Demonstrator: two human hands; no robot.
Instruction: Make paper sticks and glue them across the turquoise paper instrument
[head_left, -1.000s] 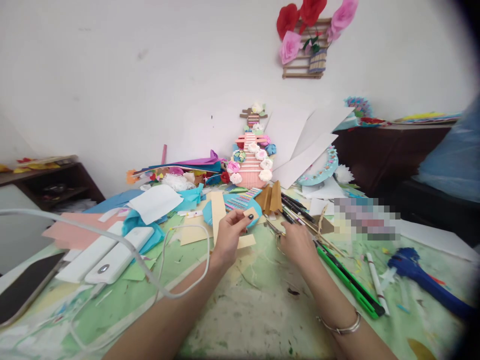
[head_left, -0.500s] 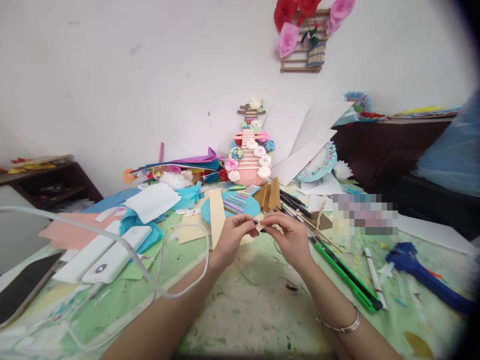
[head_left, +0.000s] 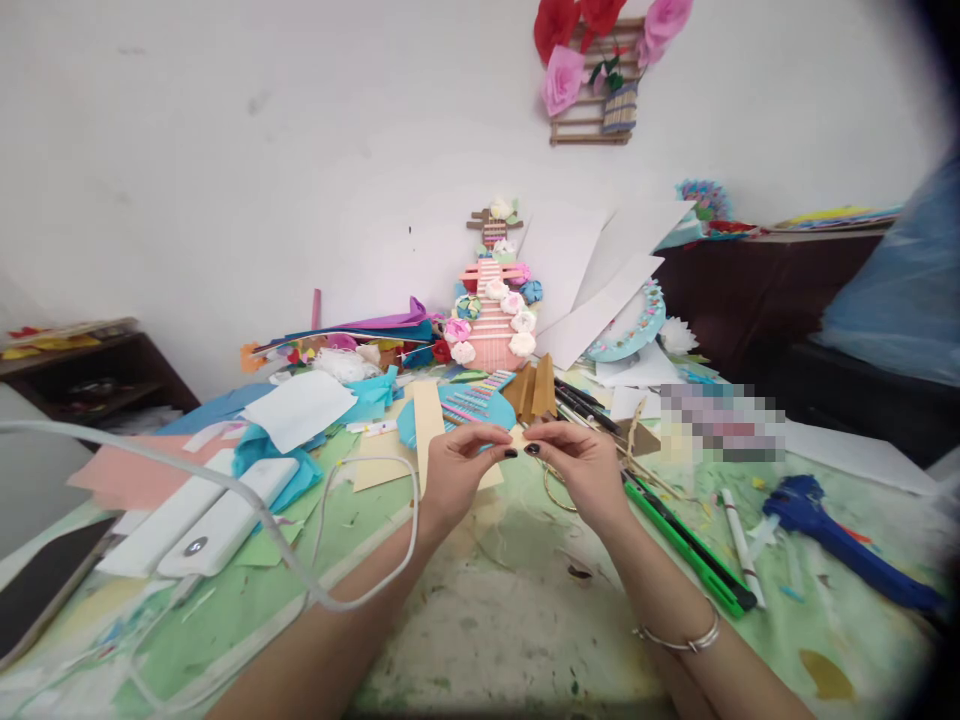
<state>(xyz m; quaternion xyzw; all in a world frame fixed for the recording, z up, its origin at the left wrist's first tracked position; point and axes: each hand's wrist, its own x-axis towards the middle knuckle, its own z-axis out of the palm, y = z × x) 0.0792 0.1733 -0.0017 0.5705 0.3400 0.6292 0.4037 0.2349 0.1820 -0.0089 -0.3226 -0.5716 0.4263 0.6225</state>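
Between my fingertips at mid-table is a small cream paper piece, mostly covered by the fingers. My left hand pinches its left side with thumb and forefinger. My right hand pinches the right side, its dark-nailed thumb below. Behind the left hand lie a cream paper strip and a blue paper disc with coloured sticks across it. Folded brown paper rests just beyond the hands, beside several pens.
A green cutter, a white marker and a blue glue gun lie at right. White power banks and a looping white cable are at left. A flower-covered pink guitar-shaped craft leans on the wall.
The view has shifted slightly. My fingertips have spread a little and the thumbs sit differently on the paper piece, which both hands still pinch.
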